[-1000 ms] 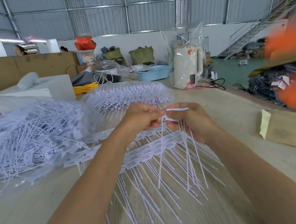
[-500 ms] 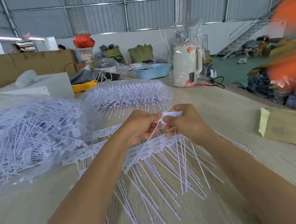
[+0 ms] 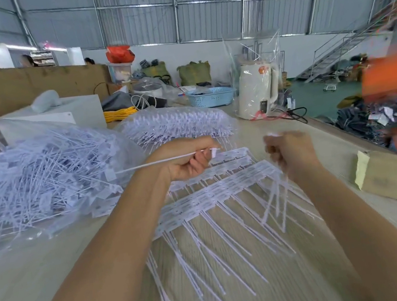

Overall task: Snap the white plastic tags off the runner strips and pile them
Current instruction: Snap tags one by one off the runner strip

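Big pile (image 3: 41,180) sat far left already, but several runner strips (image 3: 224,190) remained. Left hand (image 3: 186,160) pinched one loose tag (image 3: 157,161); right hand (image 3: 288,151) gripped a strip's stems.

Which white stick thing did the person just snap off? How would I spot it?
Find the big heap of loose white plastic tags on the pale wooden table. Beside it, the left hand pinches one thin white tag. It alone is off the table, pointing sideways towards the heap.
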